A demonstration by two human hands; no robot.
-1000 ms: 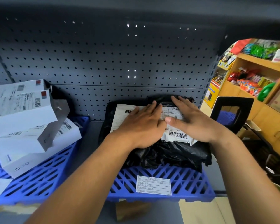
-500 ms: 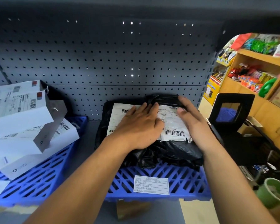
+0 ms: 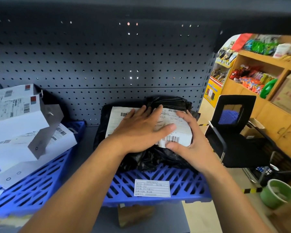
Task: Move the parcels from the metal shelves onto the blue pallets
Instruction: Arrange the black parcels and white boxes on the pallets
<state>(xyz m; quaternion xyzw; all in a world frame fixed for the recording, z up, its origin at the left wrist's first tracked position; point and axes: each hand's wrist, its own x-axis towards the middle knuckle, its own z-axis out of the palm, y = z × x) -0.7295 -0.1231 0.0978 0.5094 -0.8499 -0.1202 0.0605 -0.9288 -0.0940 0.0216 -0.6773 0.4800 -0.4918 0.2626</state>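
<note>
A black plastic parcel (image 3: 151, 158) with a white shipping label lies on a blue pallet (image 3: 183, 185) in front of the grey perforated shelf back. My left hand (image 3: 139, 132) lies flat on the label with its fingers straight. My right hand (image 3: 188, 145) curls round the parcel's right edge, thumb on the label near the barcode. A second blue pallet (image 3: 40, 182) at the left carries a pile of white parcels (image 3: 20, 137) with barcode labels.
A black chair (image 3: 237, 142) stands just right of the shelf. A green cup (image 3: 277, 192) is at the lower right. Wooden shelves (image 3: 259, 68) with snack packs fill the right background. A white paper tag (image 3: 152, 188) sits on the pallet's front.
My right hand slid from lying flat on top of the label to the parcel's right edge, its fingers now curled round it. The left hand stayed flat on the label.
</note>
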